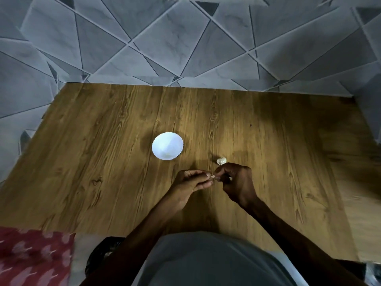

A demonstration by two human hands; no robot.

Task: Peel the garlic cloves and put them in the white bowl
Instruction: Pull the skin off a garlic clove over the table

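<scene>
1. Head view: left grip and right grip both pinch one garlic clove at the fingertips, near centre, likely to strip its skin.
2. Spare garlic lies just beyond on the worktop; white bowl sits far-left of the hands, handy for drop-off.

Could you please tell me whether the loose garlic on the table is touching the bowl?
Apart. The head view shows bare table between the garlic and the bowl.

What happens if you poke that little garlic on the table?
The loose garlic looks small and rounded, so it would probably wobble or roll. Being tiny, it is likely light. The wooden table looks smooth, so it may slide.
</scene>
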